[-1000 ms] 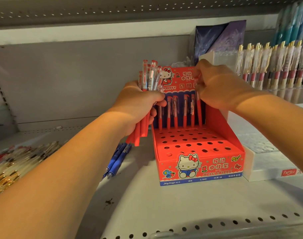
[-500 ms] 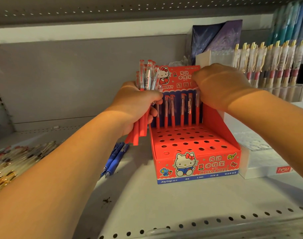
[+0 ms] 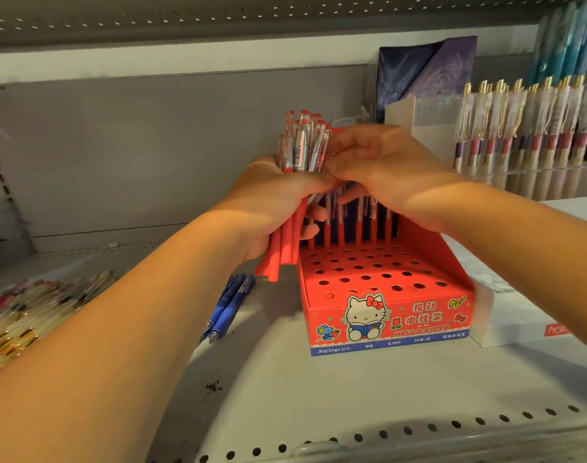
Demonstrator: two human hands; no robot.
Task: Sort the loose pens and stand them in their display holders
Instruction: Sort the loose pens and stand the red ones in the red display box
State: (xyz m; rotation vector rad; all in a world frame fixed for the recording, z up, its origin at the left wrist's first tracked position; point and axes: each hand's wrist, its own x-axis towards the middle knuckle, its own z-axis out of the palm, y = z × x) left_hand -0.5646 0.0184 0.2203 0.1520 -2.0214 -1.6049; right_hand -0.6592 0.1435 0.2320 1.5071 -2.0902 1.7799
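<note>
My right fingers [image 3: 339, 167] are curled and pinch at 1 pen near the top of the bundle of red pens [image 3: 300, 145]. My left fingers [image 3: 314, 213] grip that bundle round its middle, tips down, just above the back left corner of the red holder [image 3: 369, 272]. Which pen I have is hidden behind my own knuckles. I hold the bundle upright and close to the holder so each pen comes out already pointing the way it must go in. A line of standing pens [image 3: 361, 225] fills the holder's back row, so I judge the next free holes are just in front of it. Left of the holder 2 blue pens [image 3: 228, 305] lie flat on the shelf [image 3: 285, 396], likely kept apart as another sort. Farther left lies a pile of mixed loose pens [image 3: 35, 305], not yet sorted. Right of the holder, gold-clipped pens [image 3: 536, 135] stand in a clear stand.
</note>
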